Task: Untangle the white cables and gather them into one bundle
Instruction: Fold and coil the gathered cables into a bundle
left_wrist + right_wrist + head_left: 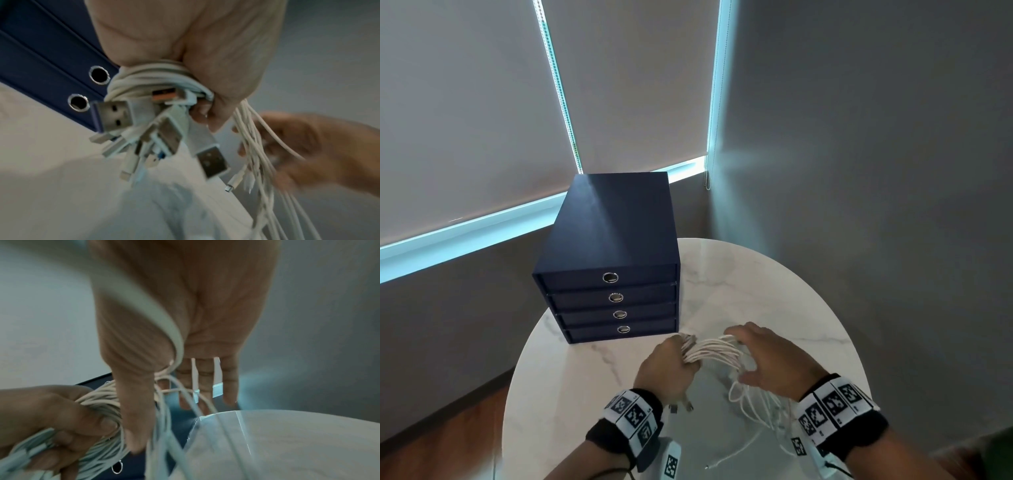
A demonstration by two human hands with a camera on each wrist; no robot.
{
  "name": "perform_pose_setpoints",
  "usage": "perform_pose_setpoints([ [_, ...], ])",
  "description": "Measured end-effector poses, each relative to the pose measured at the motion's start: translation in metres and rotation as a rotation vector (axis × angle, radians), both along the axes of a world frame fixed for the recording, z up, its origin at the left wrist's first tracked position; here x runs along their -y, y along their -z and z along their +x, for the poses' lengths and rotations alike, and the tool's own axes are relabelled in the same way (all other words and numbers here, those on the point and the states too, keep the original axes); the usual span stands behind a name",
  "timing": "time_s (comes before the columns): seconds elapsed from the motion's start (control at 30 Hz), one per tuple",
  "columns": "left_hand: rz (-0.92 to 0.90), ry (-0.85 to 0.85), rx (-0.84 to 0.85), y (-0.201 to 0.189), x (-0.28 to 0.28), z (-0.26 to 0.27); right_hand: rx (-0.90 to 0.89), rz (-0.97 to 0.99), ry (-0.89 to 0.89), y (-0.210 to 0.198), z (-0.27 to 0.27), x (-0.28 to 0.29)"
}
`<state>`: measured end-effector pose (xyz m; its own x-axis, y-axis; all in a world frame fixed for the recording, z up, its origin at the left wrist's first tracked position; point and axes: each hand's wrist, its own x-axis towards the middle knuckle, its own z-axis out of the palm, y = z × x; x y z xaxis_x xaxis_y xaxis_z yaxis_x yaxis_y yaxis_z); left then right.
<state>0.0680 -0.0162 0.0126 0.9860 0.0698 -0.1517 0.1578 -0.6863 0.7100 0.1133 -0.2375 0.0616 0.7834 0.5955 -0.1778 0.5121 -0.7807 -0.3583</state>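
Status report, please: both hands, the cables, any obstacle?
Left hand grips white cables near plugs. Right hand open, fingers combing strands. Loose ends trail on table. Drawer box close behind.

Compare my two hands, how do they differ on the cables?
The left hand is a closed fist gripping the cables by their plug ends; the right hand is spread, fingers straight, with strands running loosely through it. The left sits nearer the drawer box, the right farther away. Both touch the same bunch.
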Motion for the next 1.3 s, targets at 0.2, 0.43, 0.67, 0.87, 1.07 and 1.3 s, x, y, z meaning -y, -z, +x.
perform_pose_setpoints([
  [0.2, 0.140, -0.198, -0.025, -0.001, -0.040, 0.009, -0.167, 0.166, 0.183, 0.018, -0.006, 0.046],
  [0.43, 0.068, -0.207, -0.042, -0.010, -0.033, 0.015, 0.195, 0.408, 0.389, 0.013, -0.010, 0.025],
  [0.67, -0.219, -0.022, -0.004, -0.030, 0.004, 0.010, 0.329, 0.219, 0.050, 0.017, -0.013, -0.040],
  [0.87, -0.462, 0.025, -0.053, -0.042, 0.007, 0.000, 0.171, 0.517, 0.100, 0.017, 0.021, -0.035],
  [1.07, -0.537, 0.047, -0.058, -0.041, 0.003, -0.001, -0.167, 0.387, 0.023, 0.001, 0.029, -0.028],
  [1.3, -0.467, -0.032, -0.025, -0.037, -0.002, 0.004, -0.183, 0.408, 0.216, -0.004, 0.024, -0.013],
])
